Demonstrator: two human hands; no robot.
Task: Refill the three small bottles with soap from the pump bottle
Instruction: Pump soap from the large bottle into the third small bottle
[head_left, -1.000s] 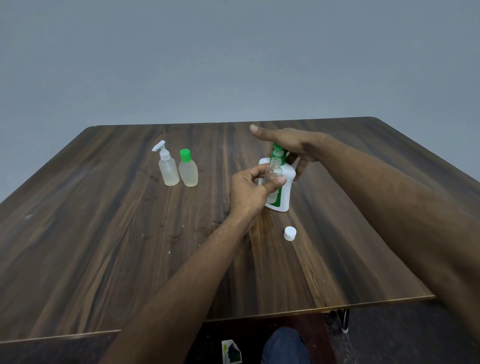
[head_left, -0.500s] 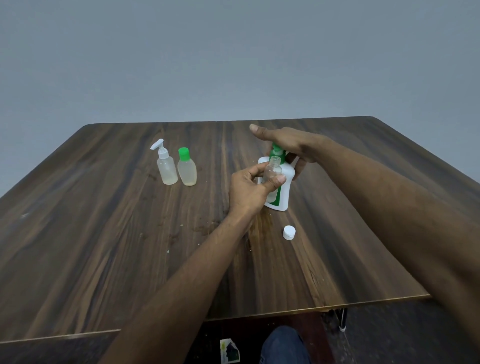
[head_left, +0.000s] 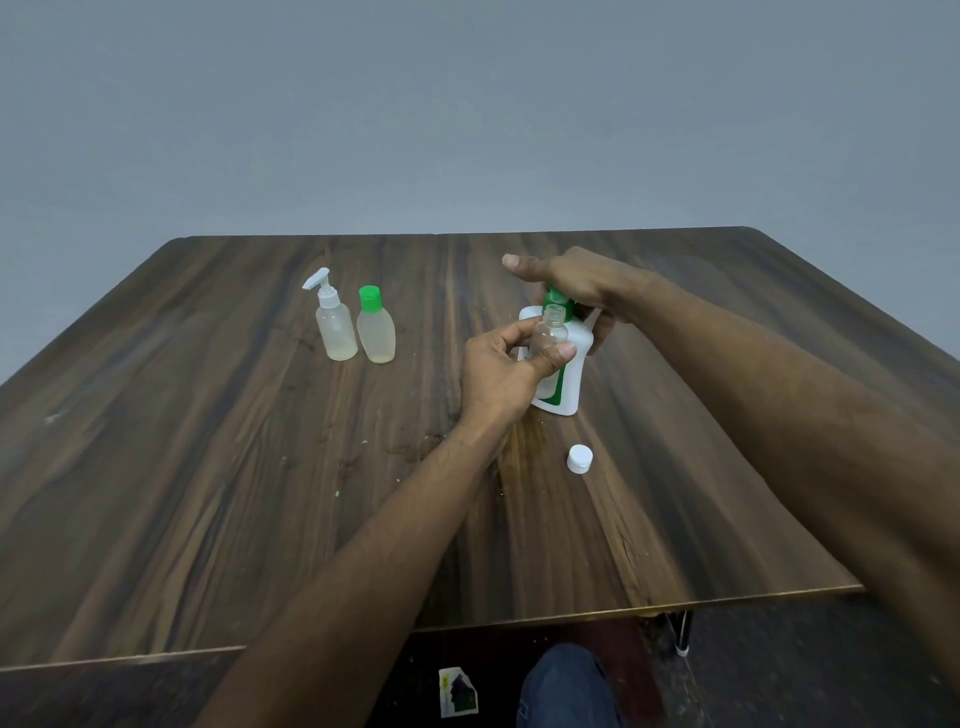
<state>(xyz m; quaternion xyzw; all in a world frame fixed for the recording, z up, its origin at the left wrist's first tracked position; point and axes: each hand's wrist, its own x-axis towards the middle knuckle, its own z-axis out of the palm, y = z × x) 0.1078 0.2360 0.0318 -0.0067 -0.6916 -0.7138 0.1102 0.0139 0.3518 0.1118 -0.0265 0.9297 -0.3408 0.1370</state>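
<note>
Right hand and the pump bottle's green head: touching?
Touching. The head view shows the right hand pressed flat on the green pump head, covering its top, no gap visible.

1. Both forearms bare, no sleeves in view.
2. Hands: left hand (head_left: 498, 371) and right hand (head_left: 576, 280) bare, no gloves or rings visible.
3. Knee (head_left: 566, 686) in dark blue denim, near edge.

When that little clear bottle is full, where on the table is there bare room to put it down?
The widest bare patch is the near left of the table, in front of the spray bottle and green-capped bottle. The far strip behind them is bare too. It is crowded around the pump bottle, where both hands work, with the white cap just in front.
</note>
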